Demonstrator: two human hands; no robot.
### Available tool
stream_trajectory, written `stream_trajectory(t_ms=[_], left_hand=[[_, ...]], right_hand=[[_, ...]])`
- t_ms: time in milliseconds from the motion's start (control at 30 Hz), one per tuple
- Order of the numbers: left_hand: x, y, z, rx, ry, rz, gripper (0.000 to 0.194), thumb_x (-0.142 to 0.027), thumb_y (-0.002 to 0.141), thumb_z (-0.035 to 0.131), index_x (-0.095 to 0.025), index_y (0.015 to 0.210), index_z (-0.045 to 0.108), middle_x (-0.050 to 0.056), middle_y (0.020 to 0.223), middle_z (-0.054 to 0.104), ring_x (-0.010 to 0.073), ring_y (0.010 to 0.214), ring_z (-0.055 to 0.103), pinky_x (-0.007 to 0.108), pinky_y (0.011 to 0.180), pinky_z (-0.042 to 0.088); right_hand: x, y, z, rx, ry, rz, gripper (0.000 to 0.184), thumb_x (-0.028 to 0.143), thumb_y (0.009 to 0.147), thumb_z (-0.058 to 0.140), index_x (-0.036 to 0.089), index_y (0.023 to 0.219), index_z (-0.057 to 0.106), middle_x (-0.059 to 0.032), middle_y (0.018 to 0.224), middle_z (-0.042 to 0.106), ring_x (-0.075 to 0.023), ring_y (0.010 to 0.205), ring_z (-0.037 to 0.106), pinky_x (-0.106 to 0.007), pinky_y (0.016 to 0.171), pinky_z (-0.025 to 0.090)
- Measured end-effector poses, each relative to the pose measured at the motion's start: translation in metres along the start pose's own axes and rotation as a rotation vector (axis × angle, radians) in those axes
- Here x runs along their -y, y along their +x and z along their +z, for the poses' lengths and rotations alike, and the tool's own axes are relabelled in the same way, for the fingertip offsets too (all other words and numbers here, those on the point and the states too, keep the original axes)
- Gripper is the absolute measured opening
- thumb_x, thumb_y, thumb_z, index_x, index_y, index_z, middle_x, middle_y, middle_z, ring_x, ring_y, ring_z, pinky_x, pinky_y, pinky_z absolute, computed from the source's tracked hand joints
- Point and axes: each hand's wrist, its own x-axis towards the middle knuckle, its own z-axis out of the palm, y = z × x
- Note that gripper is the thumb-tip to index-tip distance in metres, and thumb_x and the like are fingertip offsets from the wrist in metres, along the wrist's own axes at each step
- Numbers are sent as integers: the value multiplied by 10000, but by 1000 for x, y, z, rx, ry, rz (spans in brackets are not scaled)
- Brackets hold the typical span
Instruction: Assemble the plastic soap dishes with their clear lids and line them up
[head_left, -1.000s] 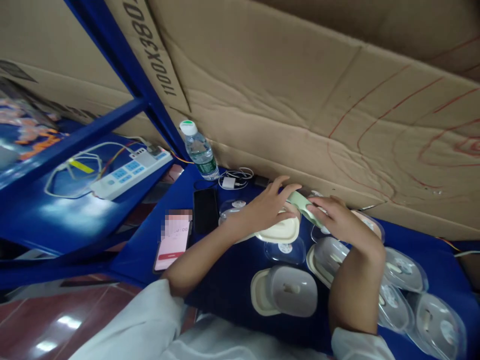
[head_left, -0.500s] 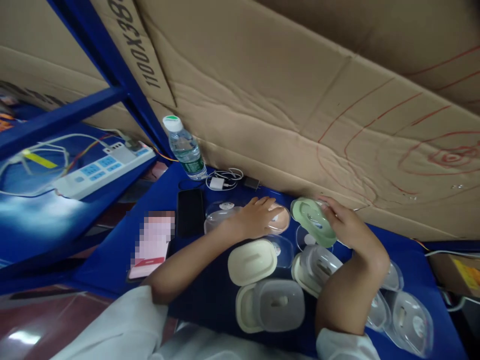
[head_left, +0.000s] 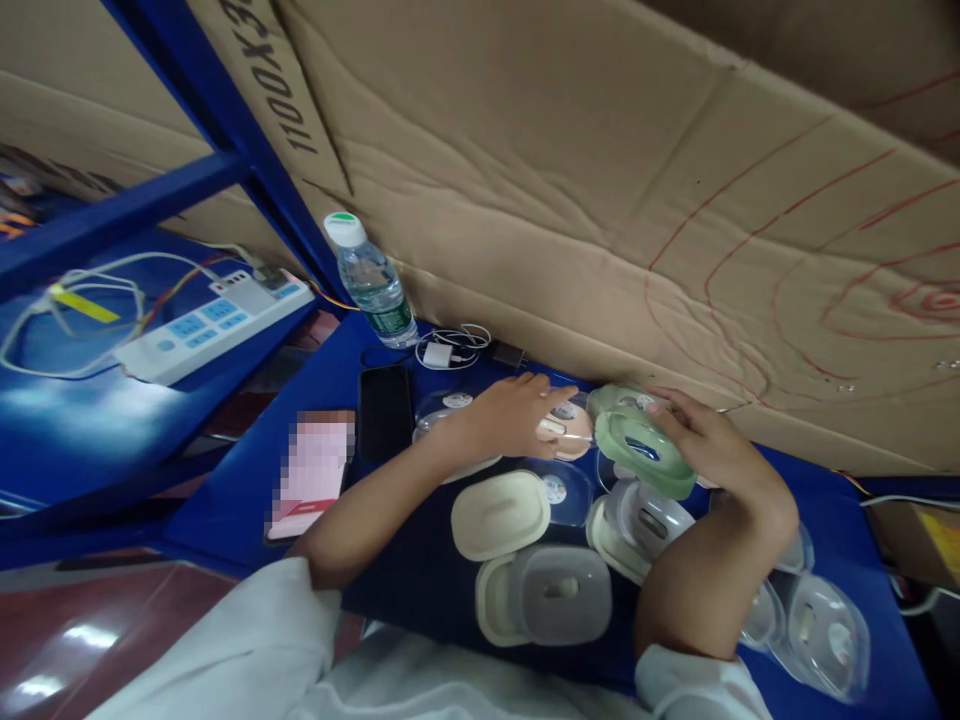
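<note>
My right hand grips the far right side of a green oval soap dish, tilted up, with a clear lid behind it. Over the left end of a peach soap dish my left hand is curled, its fingers hiding part of it. Nearer me lies a cream dish, with a clear lid beside it. Another cream dish is partly under a translucent piece. A further cream dish sits under a clear cover by my right forearm.
More clear lids lie at the right. A dark phone, a pixelated phone, a water bottle and a white charger with cable are at the left. Cardboard walls the back; a power strip lies beyond the blue frame.
The green dish has shifted slightly right and towards me, and its clear lid shows more behind it. My left fingers have curled more at the peach dish. The view has shifted slightly.
</note>
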Motion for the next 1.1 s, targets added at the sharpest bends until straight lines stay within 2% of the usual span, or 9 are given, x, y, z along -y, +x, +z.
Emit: stream_trajectory(t_ms=[133, 267, 400, 533, 633, 733, 867, 967, 1100], left_hand=[[11, -4, -9, -63, 75, -94, 807, -493, 996, 685, -210, 1686, 376, 190, 1531, 579, 362, 1373, 587, 465, 1108, 477], [15, -5, -7, 36, 148, -226, 828, -449, 992, 707, -196, 1697, 355, 237, 1575, 542, 396, 1413, 566, 493, 1118, 466], [16, -7, 1, 87, 163, -292, 792, -387, 996, 707, -161, 1679, 376, 275, 1604, 508, 422, 1457, 534, 549, 1169, 426], [3, -8, 7, -66, 243, -196, 612, -143, 1035, 547, -176, 1636, 432, 245, 1623, 486, 402, 1529, 451, 600, 1244, 318], [-16, -7, 11, -85, 248, 37, 480, -64, 1055, 391, -165, 1487, 575, 184, 1438, 622, 324, 1359, 578, 501, 1169, 408], [-32, -6, 20, -56, 223, 190, 403, -87, 1073, 383, -175, 1366, 646, 150, 1403, 637, 295, 1299, 593, 452, 1101, 448], [-40, -4, 34, -25, 223, 159, 368, -114, 1071, 454, -202, 1357, 667, 125, 1419, 644, 295, 1355, 565, 466, 1128, 422], [-39, -1, 42, -8, 265, 63, 331, -138, 1065, 501, -170, 1324, 706, 142, 1387, 672, 322, 1356, 570, 477, 1137, 418], [-37, 3, 45, 22, 323, -3, 337, -103, 1061, 483, -140, 1273, 742, 163, 1297, 722, 318, 1320, 600, 447, 1074, 464]], right_hand=[[16, 4, 4, 70, 54, -2, 535, 617, 1048, 534, 265, 1425, 676, -74, 1005, 826, -279, 896, 779, -428, 861, 633], [30, 10, 7, 50, 44, -53, 524, 599, 1053, 526, 278, 1446, 656, -51, 961, 818, -256, 819, 769, -386, 770, 608], [35, 14, 11, 81, 50, -74, 507, 587, 1052, 526, 276, 1428, 665, -52, 994, 826, -264, 867, 785, -393, 796, 605], [34, 13, 10, 89, 58, -74, 501, 598, 1040, 538, 296, 1417, 674, -42, 941, 821, -261, 804, 776, -388, 736, 608], [28, 11, 8, 82, 58, -84, 506, 596, 1041, 540, 302, 1435, 660, -24, 845, 785, -233, 697, 727, -353, 648, 574], [22, 9, 8, 60, 35, -102, 517, 590, 1042, 537, 288, 1446, 651, -8, 776, 725, -221, 662, 679, -335, 616, 526], [25, 8, 8, 60, 41, -101, 501, 581, 1037, 543, 261, 1397, 680, -11, 761, 700, -216, 664, 654, -323, 621, 491], [31, 8, 5, 79, 48, -88, 481, 557, 1042, 540, 256, 1390, 680, -6, 740, 693, -207, 644, 641, -308, 605, 470], [29, 6, -1, 49, 55, -85, 467, 538, 1053, 539, 254, 1398, 673, -24, 810, 739, -224, 713, 674, -333, 673, 517]])
